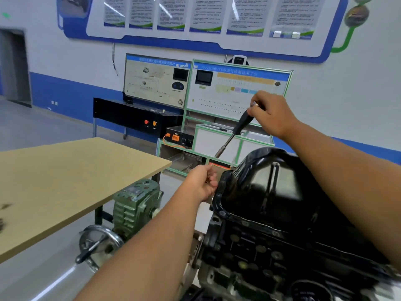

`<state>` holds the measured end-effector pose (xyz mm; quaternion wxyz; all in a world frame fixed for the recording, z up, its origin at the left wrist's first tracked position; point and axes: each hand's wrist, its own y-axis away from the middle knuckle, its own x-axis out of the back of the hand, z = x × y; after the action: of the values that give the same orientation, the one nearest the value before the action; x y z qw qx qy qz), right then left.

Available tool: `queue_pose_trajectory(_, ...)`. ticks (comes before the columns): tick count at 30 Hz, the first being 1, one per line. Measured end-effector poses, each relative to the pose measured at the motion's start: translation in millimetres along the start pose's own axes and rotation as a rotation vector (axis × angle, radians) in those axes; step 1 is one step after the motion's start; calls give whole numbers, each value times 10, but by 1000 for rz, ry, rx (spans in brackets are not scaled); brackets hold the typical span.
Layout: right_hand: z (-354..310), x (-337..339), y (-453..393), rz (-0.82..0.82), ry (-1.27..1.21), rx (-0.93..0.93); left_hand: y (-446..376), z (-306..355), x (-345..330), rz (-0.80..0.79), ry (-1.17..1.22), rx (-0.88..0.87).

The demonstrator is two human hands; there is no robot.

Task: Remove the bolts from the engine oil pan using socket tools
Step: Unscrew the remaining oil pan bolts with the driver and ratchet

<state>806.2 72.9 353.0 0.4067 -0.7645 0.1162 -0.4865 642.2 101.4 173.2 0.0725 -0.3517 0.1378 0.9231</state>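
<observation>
A glossy black oil pan (269,183) sits upturned on the engine block (256,253) at the lower right. My right hand (271,115) grips the black handle of a socket driver (235,132), whose metal shaft slants down and left, its tip in the air above the pan's far left corner. My left hand (202,183) hovers beside the pan's left flange, fingers curled and pinching something small, which looks like a bolt. Bolt heads show along the flange (222,212).
A tan wooden table (65,183) stands to the left. Below it are a green gearbox (134,203) and a metal handwheel (97,244) of the engine stand. Training panels and a green-framed bench (217,131) stand behind, against the wall.
</observation>
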Motion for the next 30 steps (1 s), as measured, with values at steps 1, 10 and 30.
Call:
queue_pose_trajectory(1, -35, -2, -7, 14, 12, -3, 66, 39, 28, 5, 4, 9)
queue_pose_trajectory(10, -466, -14, 38, 100, -111, -146, 357, 283, 53, -74, 385, -7)
queue_pose_trajectory(30, -2449, -2086, 182, -5, -783, -513, 1026, 1444, 2764, 750, -1018, -270)
